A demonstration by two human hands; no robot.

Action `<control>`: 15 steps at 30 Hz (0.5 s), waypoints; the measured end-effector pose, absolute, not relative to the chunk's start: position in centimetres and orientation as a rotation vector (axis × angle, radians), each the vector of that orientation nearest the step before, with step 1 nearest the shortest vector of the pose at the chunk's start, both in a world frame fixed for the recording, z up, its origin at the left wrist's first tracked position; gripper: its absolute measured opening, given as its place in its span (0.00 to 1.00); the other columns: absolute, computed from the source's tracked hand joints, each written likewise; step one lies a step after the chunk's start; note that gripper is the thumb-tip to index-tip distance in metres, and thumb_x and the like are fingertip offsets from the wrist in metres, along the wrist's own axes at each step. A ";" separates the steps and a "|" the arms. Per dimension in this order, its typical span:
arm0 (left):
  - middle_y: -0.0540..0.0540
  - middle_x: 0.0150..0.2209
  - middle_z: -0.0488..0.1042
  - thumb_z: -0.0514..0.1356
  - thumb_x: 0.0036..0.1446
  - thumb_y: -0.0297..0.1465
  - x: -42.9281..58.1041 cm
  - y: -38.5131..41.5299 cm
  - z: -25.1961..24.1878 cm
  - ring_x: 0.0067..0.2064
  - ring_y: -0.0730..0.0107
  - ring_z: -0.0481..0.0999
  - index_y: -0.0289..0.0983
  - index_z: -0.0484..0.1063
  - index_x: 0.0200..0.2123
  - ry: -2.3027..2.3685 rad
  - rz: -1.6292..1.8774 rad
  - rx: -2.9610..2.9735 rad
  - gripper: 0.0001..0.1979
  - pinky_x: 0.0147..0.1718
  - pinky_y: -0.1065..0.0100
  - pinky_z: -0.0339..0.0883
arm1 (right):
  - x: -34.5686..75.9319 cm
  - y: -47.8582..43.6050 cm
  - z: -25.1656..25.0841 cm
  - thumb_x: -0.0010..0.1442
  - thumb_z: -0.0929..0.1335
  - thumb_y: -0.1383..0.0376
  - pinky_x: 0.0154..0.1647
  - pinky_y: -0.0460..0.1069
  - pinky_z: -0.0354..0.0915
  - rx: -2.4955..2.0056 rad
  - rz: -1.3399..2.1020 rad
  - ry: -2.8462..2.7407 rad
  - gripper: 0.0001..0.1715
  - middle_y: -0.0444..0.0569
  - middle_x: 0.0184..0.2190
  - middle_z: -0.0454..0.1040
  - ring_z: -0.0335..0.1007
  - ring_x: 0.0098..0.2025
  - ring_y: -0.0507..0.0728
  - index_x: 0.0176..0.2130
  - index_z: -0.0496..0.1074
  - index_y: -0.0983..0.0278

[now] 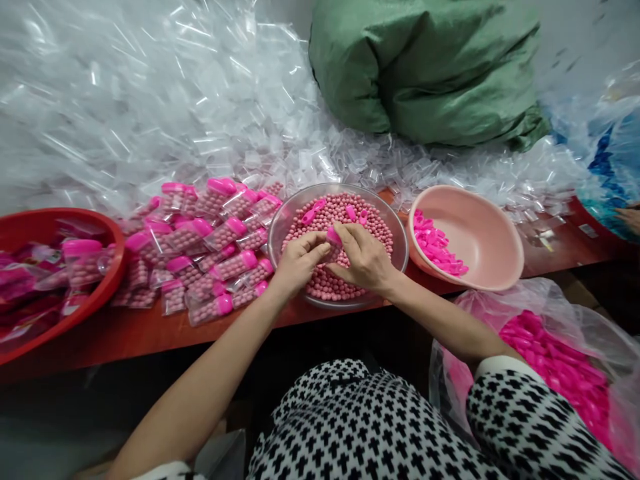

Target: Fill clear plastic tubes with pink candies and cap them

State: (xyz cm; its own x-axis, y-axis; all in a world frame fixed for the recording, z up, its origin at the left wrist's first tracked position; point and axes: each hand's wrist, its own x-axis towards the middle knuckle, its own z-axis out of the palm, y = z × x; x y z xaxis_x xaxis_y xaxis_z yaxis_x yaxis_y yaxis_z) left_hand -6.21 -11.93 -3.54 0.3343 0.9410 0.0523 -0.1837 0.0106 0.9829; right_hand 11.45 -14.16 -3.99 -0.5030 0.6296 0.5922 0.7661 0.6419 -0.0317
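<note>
A clear bowl (395,230) full of small pink beads sits at the middle of the red table. Both hands meet over it. My left hand (299,261) is closed around a small bead-filled tube, mostly hidden by the fingers. My right hand (364,257) pinches a bright pink cap (334,235) at the tube's end. A few loose pink caps (351,213) lie on the beads at the bowl's far side. To the left lies a pile of filled tubes with pink caps (210,250), each in a clear bag.
A red basin (107,233) with more bagged tubes stands at the left. A pink basin (480,227) holding pink caps stands right of the bowl. A plastic bag of pink caps (560,367) hangs low right. Clear bags (150,100) heap behind, beside a green sack (430,67).
</note>
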 end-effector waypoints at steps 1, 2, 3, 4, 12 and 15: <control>0.49 0.28 0.75 0.72 0.44 0.41 -6.2 -11.8 -3.7 0.31 0.71 0.70 0.35 0.77 0.30 0.822 1.067 1.202 0.16 0.33 0.71 0.66 | 11.2 -13.9 -4.1 0.66 0.67 0.57 0.52 0.63 0.73 -1.107 -0.304 -2.301 0.38 0.69 0.51 0.72 0.71 0.54 0.70 0.66 0.57 0.76; 0.49 0.28 0.75 0.73 0.42 0.41 -6.3 -11.6 -3.8 0.30 0.72 0.70 0.35 0.78 0.30 0.827 1.081 1.166 0.17 0.32 0.71 0.66 | 11.0 -13.6 -4.2 0.65 0.67 0.57 0.51 0.63 0.73 -1.126 -0.290 -2.310 0.37 0.69 0.51 0.72 0.71 0.53 0.70 0.65 0.58 0.76; 0.49 0.29 0.76 0.74 0.41 0.41 -6.3 -11.5 -4.0 0.30 0.72 0.70 0.35 0.78 0.30 0.832 1.092 1.130 0.18 0.31 0.71 0.66 | 10.8 -13.4 -4.2 0.65 0.67 0.58 0.51 0.63 0.73 -1.138 -0.277 -2.317 0.37 0.69 0.51 0.72 0.71 0.53 0.70 0.65 0.58 0.76; 0.48 0.30 0.76 0.74 0.39 0.41 -6.2 -11.4 -4.1 0.30 0.72 0.71 0.35 0.78 0.31 0.837 1.105 1.097 0.19 0.31 0.71 0.67 | 10.7 -13.2 -4.2 0.64 0.67 0.59 0.52 0.63 0.73 -1.143 -0.267 -2.321 0.38 0.70 0.52 0.72 0.70 0.54 0.70 0.65 0.58 0.77; 0.46 0.36 0.80 0.76 0.41 0.41 -6.5 -11.6 -3.0 0.35 0.68 0.78 0.36 0.79 0.42 0.873 1.340 1.030 0.25 0.35 0.69 0.75 | 11.7 -13.0 -0.6 0.64 0.69 0.55 0.67 0.62 0.62 -1.117 -0.078 -2.344 0.47 0.67 0.69 0.59 0.54 0.71 0.68 0.71 0.51 0.72; 0.47 0.34 0.80 0.75 0.42 0.40 -9.5 -10.7 -2.6 0.32 0.68 0.77 0.37 0.78 0.44 0.951 1.435 1.060 0.26 0.31 0.68 0.75 | 14.5 -11.2 1.6 0.65 0.69 0.56 0.59 0.60 0.68 -1.312 0.059 -2.196 0.36 0.61 0.66 0.66 0.67 0.64 0.66 0.67 0.63 0.67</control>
State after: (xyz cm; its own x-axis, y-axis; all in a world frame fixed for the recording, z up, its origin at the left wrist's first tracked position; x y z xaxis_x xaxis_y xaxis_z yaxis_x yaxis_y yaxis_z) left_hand -9.47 -10.75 -2.58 -0.0413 0.9930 0.1111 -0.2845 -0.1182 0.9514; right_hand 14.45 -11.15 1.60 -0.3524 0.8201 0.4507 0.7948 0.5166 -0.3184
